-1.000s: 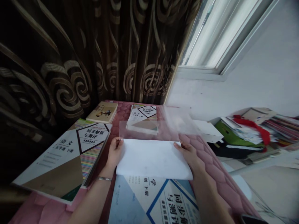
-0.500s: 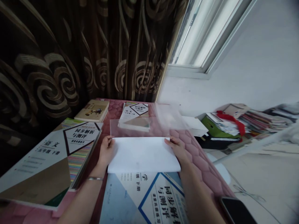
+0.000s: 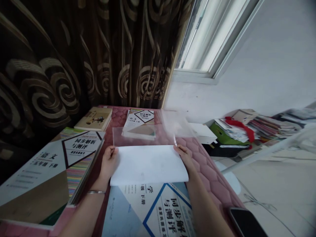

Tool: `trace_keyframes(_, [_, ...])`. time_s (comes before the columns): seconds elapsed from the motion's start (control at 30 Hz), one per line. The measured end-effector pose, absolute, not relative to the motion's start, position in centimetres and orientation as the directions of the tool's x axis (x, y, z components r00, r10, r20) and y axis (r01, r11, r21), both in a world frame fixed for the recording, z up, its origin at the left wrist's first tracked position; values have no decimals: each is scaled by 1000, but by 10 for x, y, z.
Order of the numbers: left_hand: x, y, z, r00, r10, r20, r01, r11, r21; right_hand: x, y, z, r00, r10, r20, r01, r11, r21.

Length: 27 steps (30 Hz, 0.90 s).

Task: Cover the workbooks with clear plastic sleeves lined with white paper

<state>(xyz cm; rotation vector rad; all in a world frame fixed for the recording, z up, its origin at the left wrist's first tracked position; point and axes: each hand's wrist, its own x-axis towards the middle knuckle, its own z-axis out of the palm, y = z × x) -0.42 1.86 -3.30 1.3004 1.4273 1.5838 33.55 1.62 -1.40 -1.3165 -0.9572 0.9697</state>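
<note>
So the white sheet [image 3: 148, 164] lies flat across the top end of a blue workbook [image 3: 153, 210], right in the middle of the table and close to the person. A clear plastic cover [image 3: 138, 136] sticks out past its far edge. The left hand [image 3: 108, 161] has thumb and fingers pinched on the sheet's far left corner, and the right hand [image 3: 184, 156] pinches the far right corner, right where the clear plastic starts. Can't tell if the plastic is caught in either pinch too. There's a thin bracelet [image 3: 96, 192] on the left wrist. Under the clear cover sits 1 smaller workbook [image 3: 139, 121], with a tan book [image 3: 95, 118] just beside it to the left. A big grey workbook [image 3: 49, 171] lies on the left, near the left hand. It's all on a pink quilted table cover [image 3: 209, 171], with a dark phone [image 3: 247, 222] at the near right edge. There's a swirly brown curtain [image 3: 74, 49] behind, a window [image 3: 209, 33] to the right, and a messy pile of books [image 3: 247, 128] well apart on the right.
</note>
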Motion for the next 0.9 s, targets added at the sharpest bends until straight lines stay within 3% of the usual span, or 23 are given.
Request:
trace_keyframes(0.33, [-5, 15, -31, -298, 915, 270, 99, -252, 963, 336, 16, -8, 371, 928, -28, -98, 9, -995])
trace_keyframes(0.73, [-1, 8, -19, -243, 952, 187, -5, -194, 981, 345, 18, -15, 354, 935, 26, -144, 81, -986])
trace_keyframes(0.9, [0, 6, -14, -245, 952, 182, -21, -192, 981, 343, 18, -12, 349, 936, 46, -83, 80, -993])
